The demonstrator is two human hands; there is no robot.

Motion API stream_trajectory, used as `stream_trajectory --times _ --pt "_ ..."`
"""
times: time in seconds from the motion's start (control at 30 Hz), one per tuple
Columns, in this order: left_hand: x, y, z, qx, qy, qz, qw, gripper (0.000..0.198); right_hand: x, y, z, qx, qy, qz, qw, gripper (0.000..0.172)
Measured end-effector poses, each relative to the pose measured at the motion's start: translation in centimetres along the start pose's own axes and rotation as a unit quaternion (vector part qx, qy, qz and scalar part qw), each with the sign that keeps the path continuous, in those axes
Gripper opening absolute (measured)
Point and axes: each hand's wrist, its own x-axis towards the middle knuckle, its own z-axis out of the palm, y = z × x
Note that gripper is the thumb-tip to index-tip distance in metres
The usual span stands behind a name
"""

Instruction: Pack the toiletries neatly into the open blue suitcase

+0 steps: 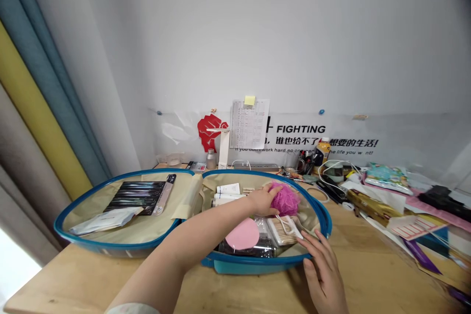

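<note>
Inside the right half of an open blue suitcase [217,256], my left hand [262,201] grips the left side of a bright pink bath puff [285,200], thumb low and fingers over its top. My right hand [324,267] is at the suitcase's near right rim, open with its fingers stretched. Its fingertips are close to a pack of cotton swabs [282,231] with a white string or cord on it; whether they touch is unclear. A pink round pad [243,234] lies on a dark, clear-wrapped packet [257,248]. White tubes [228,189] lie behind my left wrist.
The left half of the suitcase holds a brush set in dark packaging [136,196] and a white packet [105,221]. Clutter crowds the right of the wooden table [360,255], including a gold packet [375,206] and cables. A white lamp [223,149] stands behind.
</note>
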Motion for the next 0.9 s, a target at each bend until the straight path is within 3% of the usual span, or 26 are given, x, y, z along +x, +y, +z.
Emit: stream_trajectory --times 0.1,0.17,0.33,0.43,0.6,0.77,0.9 --pt "-0.1 -0.3 -1.1 -0.007 -0.002 0.015 1.000 0.091 -0.1 0.1 0.1 -0.003 0.000 0.004 1.000 0.031" --pt "-0.4 -0.4 -2.4 -0.014 0.026 0.025 0.999 0.088 -0.1 0.1 0.1 -0.003 0.000 0.004 1.000 0.031" --pt "-3.6 -1.9 -7.2 -0.025 0.159 0.014 0.987 0.044 -0.1 0.2 0.0 -0.006 -0.008 -0.007 1.000 0.031" --pt "-7.6 -4.5 -10.0 -0.018 0.208 -0.043 0.977 0.026 -0.1 0.3 0.0 -0.005 -0.007 -0.009 1.000 0.031" --pt "-16.3 -11.5 -12.5 0.019 0.241 -0.200 0.949 0.030 0.1 0.3 0.1 -0.003 -0.010 -0.017 1.000 0.031" --pt "-24.5 -18.1 -12.4 0.046 0.204 -0.347 0.914 0.039 0.0 0.5 0.2 -0.003 -0.005 -0.022 1.000 0.032" --pt "-29.7 -20.9 -11.3 0.045 0.151 -0.408 0.899 0.062 -0.1 0.7 0.3 -0.006 -0.003 -0.024 1.000 0.033"
